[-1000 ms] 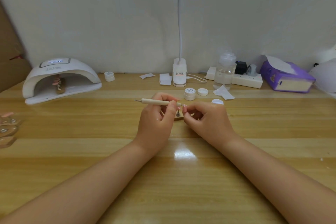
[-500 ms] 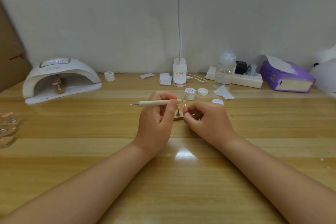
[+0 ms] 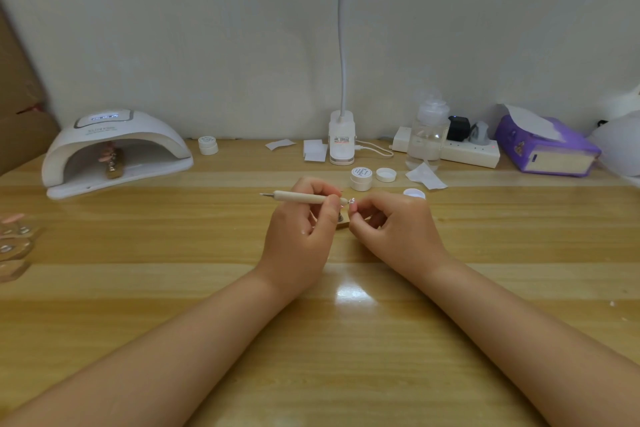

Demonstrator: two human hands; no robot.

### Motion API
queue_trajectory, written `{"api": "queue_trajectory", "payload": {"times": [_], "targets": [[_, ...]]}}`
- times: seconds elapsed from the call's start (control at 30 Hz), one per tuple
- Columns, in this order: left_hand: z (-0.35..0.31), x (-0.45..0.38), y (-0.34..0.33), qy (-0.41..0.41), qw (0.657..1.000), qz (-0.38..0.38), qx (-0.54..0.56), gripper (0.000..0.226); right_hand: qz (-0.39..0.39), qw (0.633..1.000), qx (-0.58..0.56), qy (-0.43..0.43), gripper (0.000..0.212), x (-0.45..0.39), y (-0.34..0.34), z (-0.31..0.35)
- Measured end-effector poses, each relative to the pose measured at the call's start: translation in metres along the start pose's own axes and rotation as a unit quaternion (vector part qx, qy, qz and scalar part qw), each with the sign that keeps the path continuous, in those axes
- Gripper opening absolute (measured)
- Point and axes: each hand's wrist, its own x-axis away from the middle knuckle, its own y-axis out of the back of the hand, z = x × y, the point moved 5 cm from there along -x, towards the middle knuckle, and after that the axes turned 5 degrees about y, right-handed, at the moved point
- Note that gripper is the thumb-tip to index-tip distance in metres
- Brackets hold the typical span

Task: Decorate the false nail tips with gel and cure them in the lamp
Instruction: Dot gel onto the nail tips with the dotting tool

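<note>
A slim tool is gripped by the curled fingers of the left hand near the middle of the surface. A nail tip is pinched by the right hand above a small wooden stand. The curing lamp, another nail tip inside, is seen at the far left edge.

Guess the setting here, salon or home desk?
Likely a home or small-studio nail-art desk, not a salon floor: a curing lamp with a tip stand inside, small gel pots on a wooden table against a bare wall, plus a power strip.
</note>
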Motion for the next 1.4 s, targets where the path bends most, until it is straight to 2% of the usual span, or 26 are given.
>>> {"api": "queue_trajectory", "payload": {"times": [1.4], "targets": [[0.0028, -0.0006, -0.0011, 0.012, 1.0, 0.015, -0.021, 0.007, 0.012, 1.0, 0.012, 0.008, 0.006, -0.0001, -0.0009, -0.0016]]}}
